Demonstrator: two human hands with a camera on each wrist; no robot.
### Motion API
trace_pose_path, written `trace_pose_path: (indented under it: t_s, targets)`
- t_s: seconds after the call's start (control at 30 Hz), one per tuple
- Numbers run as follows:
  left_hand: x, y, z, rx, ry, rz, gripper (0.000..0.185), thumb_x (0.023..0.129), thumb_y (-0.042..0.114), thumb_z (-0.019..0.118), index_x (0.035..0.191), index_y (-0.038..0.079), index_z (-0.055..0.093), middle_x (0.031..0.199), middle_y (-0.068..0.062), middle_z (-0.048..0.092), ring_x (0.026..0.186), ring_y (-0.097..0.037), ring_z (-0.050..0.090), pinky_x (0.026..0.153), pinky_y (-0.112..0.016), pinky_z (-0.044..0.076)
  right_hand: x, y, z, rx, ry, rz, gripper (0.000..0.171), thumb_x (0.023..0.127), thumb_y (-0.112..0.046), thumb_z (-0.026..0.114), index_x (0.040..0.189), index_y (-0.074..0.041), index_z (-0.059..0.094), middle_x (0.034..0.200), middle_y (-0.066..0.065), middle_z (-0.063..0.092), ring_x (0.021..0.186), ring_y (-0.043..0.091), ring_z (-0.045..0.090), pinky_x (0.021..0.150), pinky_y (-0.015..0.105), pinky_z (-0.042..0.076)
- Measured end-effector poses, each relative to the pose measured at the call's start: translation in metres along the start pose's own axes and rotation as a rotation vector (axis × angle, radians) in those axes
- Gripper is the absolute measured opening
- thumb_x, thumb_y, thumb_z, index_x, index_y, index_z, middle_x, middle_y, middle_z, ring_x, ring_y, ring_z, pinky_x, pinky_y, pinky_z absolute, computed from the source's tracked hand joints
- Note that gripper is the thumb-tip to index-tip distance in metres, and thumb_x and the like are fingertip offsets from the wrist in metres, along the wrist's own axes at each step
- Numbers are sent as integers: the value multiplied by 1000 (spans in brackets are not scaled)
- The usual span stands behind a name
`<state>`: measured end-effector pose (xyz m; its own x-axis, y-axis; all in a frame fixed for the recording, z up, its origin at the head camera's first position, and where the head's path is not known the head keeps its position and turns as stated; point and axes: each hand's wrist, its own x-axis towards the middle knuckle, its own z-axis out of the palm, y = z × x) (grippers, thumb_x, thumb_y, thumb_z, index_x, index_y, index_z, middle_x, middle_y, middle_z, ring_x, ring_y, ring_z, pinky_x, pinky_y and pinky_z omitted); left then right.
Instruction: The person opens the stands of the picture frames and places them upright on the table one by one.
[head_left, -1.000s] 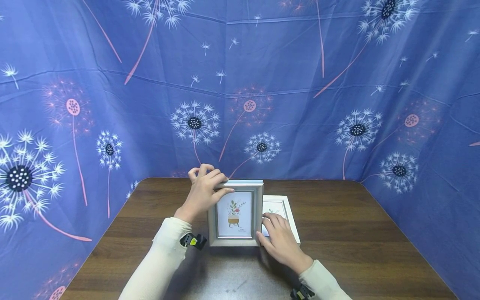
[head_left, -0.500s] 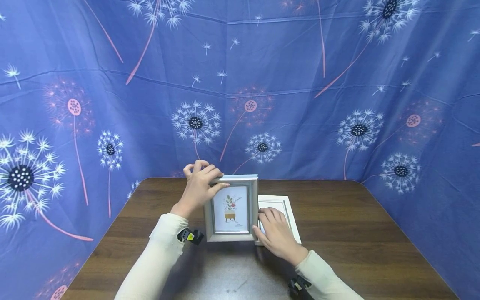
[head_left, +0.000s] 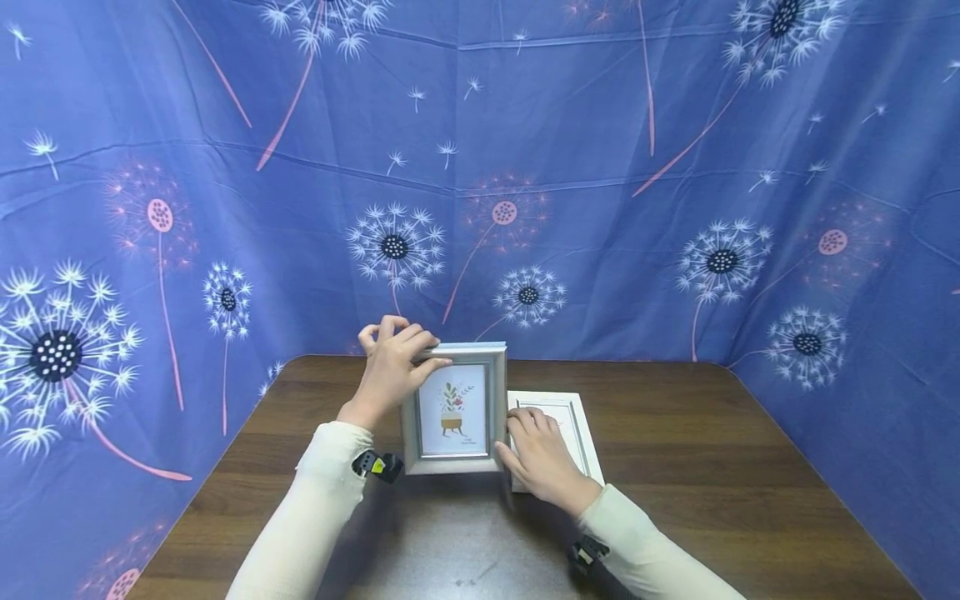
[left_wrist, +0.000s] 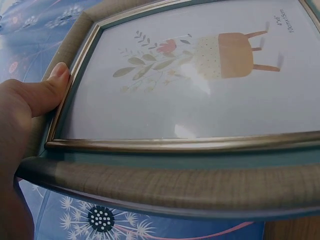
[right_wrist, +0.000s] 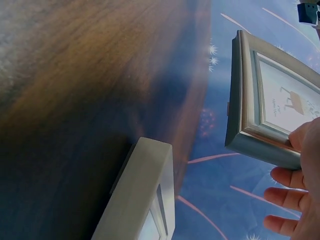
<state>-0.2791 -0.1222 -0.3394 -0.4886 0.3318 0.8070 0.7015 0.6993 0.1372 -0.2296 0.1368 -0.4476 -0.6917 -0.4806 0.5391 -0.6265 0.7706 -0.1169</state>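
Head view shows a grey frame (head_left: 453,408) standing upright on the table (head_left: 675,467), at about 12 o'clock from the person and close in. The left hand (head_left: 390,371) grips its top corner at 11 o'clock, fingers curled over the top edge and thumb (left_wrist: 47,92) pressed on the front moulding, which seems meant to keep it from tipping. The right hand (head_left: 542,457) steadies the lower corner at 5 o'clock, thumb on the moulding; its other fingers lie loosely spread, partly over a white frame (head_left: 573,429) lying flat just beside, at 3 o'clock. Behind the glass is a print of a potted plant on a stool; small writing reads "10cm×15cm", the line above it blurred. A blue dandelion cloth (head_left: 600,208) walls the table.
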Motion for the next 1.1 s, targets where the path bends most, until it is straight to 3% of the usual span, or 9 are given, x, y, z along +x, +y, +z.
trace_pose_path:
  t_s: [0.47, 1.1]
  targets:
    - [0, -7, -6, 48, 0, -48, 24, 78, 28, 84, 88, 12, 70, 87, -1, 67, 103, -33, 46, 94, -64, 16, 17, -8, 7, 4, -45, 14, 29, 99, -28, 55, 109, -1, 59, 122, 19, 56, 114, 37, 49, 91, 53, 40]
    - [-8, -27, -7, 126, 3, -156, 24, 84, 25, 78, 100, 9, 71, 98, -7, 68, 111, -37, 45, 96, -66, 17, 45, -21, 33, -25, -99, 32, 33, 100, -31, 53, 111, 0, 58, 123, 18, 55, 114, 35, 49, 90, 50, 40]
